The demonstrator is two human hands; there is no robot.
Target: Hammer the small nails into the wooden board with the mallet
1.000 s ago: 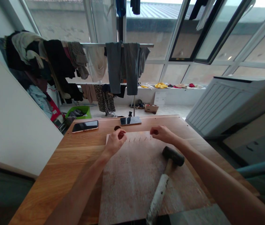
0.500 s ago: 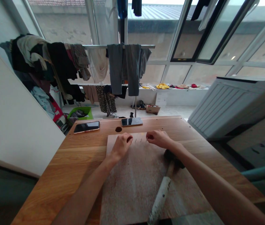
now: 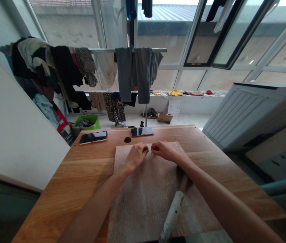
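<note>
Both arms reach forward over the worktop (image 3: 82,172) and converge on the far part of the board (image 3: 138,206) that lies on it. The left forearm (image 3: 97,202) runs up from the lower left, slanting inward, and ends in the left hand (image 3: 136,155), which is held above the far edge area of the board with its back turned up and outward. Its fingers are curled, the thumb and index fingertips pointing toward the other hand; whether they meet or pinch something, I cannot tell.

The right forearm (image 3: 216,199) comes in from the lower right on a long diagonal, its wrist nearly straight, and passes over the head of the mallet, hiding most of it. The right hand (image 3: 165,151) faces the left one, just beside it, with a narrow gap between their fingertips. The right fingers are bent inward and bunched; a tiny, thin nail (image 3: 151,153) seems to show at their tips, but it is too small to tell whether they grip it.

The mallet (image 3: 172,211) rests on the board, its pale, worn handle angled toward the near edge. Beyond the board, two phones (image 3: 93,137) (image 3: 142,131) lie on the worktop near its far edge, with a round hole (image 3: 127,139) between them.
</note>
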